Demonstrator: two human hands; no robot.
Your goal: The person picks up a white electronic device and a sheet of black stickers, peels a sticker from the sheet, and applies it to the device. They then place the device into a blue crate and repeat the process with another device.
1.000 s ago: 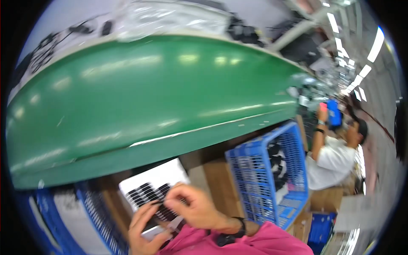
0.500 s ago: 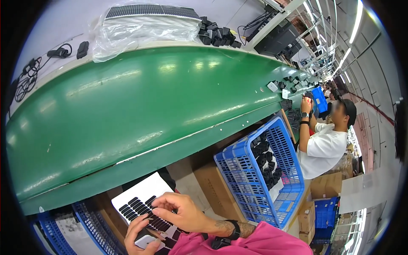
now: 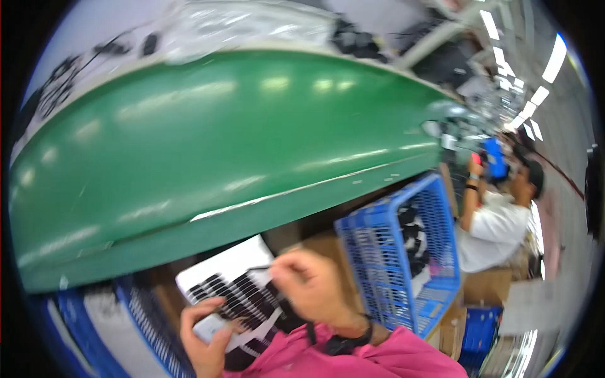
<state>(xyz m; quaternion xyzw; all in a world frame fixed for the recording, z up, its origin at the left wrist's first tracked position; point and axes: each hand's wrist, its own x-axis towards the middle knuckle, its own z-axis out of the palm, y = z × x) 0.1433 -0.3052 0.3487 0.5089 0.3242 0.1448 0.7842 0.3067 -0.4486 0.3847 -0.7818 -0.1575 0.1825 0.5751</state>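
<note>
A white sheet with rows of black oblong stickers lies tilted across my lap, below the green work surface. My left hand is closed round a small white block-shaped piece, just over the sheet's lower left part. My right hand hovers at the sheet's right edge, fingers pinched together. A thin black sticker shows at its fingertips, blurred by motion. Part of the sheet is hidden behind my hands and pink clothing.
The green work surface spans the front. A blue crate with black pieces stands right, near a cardboard box; more blue crates sit lower left. A person in white works at the far right. Plastic-wrapped sheets lie beyond.
My right hand has moved right and away from my left hand, with a black strip now showing at its fingertips. The whole view has shifted and blurred.
</note>
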